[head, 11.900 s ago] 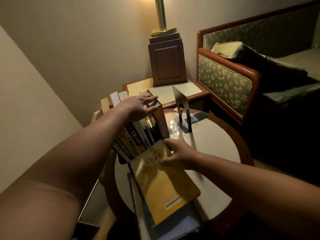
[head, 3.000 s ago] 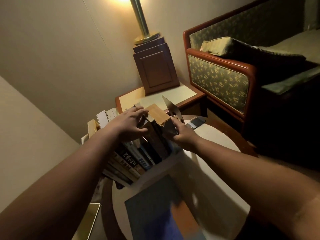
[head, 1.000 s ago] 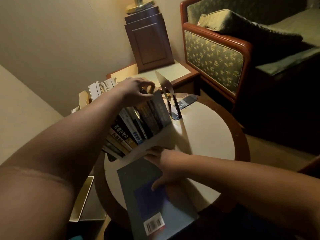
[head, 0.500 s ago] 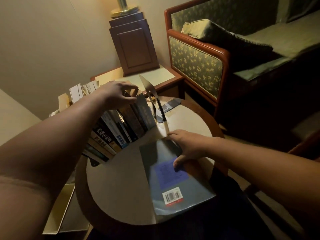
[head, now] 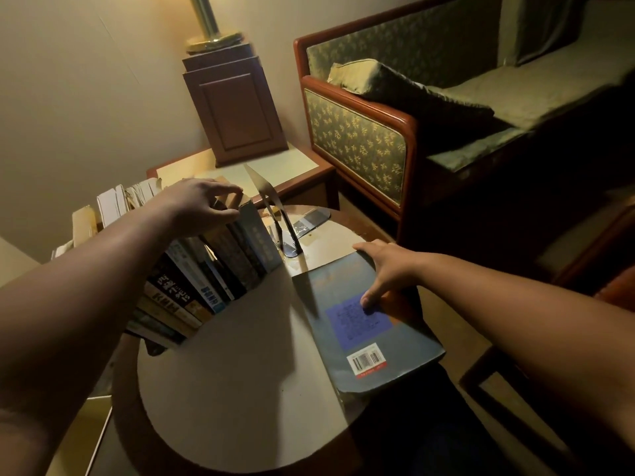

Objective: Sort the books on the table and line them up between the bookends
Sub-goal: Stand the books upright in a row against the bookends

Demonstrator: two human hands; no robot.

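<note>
A row of several books leans to the left on the round table. My left hand rests on the top edges of the rightmost books, fingers curled over them. A metal bookend stands just right of the row, with a small gap between. A large grey-blue book lies flat, back cover up, at the table's right edge and hangs over it. My right hand lies on that book's far end with fingers spread and the thumb on the cover. The left bookend is hidden.
A side table with a wooden lamp base stands behind the round table. An upholstered sofa with a cushion fills the right. A dark flat object lies behind the bookend. A light tray sits low at the left.
My right hand has slid the flat grey-blue book to the right, toward the table's right edge, and turned it. My left hand has stayed on top of the book row.
</note>
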